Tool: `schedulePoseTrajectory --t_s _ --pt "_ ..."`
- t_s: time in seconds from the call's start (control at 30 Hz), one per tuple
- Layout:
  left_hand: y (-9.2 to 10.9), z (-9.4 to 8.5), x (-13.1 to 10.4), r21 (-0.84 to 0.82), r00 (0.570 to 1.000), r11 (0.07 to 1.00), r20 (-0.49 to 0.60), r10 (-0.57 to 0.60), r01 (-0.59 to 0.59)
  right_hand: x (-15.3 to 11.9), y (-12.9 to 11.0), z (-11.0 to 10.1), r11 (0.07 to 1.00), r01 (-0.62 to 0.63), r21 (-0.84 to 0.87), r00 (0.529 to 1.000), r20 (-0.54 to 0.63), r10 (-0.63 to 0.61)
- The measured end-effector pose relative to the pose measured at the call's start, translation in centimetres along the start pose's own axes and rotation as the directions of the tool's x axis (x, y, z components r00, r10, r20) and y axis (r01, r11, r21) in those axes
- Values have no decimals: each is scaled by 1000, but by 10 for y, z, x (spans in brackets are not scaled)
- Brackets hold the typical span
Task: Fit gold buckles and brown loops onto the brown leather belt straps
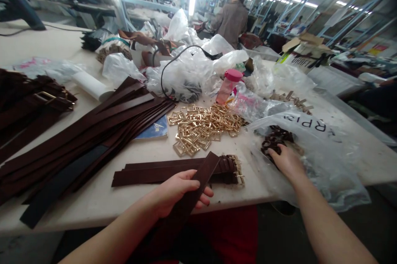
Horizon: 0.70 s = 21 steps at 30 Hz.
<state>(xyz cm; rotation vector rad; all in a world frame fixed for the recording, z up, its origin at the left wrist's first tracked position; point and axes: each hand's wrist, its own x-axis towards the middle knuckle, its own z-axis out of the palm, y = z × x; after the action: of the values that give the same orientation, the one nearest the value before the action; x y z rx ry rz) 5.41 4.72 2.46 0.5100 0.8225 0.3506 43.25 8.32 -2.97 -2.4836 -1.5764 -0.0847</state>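
My left hand (178, 189) is closed around a dark brown leather belt strap (208, 165), thumb on top, its cut end pointing up and away. Over the open mouth of a clear plastic bag (322, 160), my right hand (290, 165) reaches down with thumb and finger pinched at a small dark brown belt loop (269, 145). More such loops (281, 132) lie heaped just beyond the fingers. Behind my left hand rest several belt pieces (139, 176) fitted with gold buckles (240, 171). A heap of loose gold buckles (201, 127) lies further back.
Long brown straps (102, 119) fan across the left, partly over a blue booklet (155, 128). Buckled belts (34, 103) are stacked at far left, near a white roll (93, 86). A pink-lidded bottle (229, 86) and crumpled plastic (192, 65) stand behind. A person (232, 16) is in the background.
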Motion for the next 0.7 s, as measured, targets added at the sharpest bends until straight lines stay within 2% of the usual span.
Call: schedulePoseTrajectory --t_s 0.13,0.23,0.37,0.53,0.7 --pt "-1 -2 3 -3 1000 1000 9 -11 11 -3 -1 1 970 171 -175 971 195 -136" --pt "-5 -1 3 46 1000 999 2 14 -14 -8 -10 -9 954 182 -239 967 217 -130" --pt "-13 3 1 189 999 981 -27 44 -38 -15 -16 -18 949 212 -232 958 241 -155" --pt "-24 8 -4 343 999 938 7 53 -52 -19 -19 -19 953 195 -232 970 188 -153" --pt "-31 10 -9 433 996 900 -36 81 -58 -15 -21 -23 974 122 -189 990 97 -105"
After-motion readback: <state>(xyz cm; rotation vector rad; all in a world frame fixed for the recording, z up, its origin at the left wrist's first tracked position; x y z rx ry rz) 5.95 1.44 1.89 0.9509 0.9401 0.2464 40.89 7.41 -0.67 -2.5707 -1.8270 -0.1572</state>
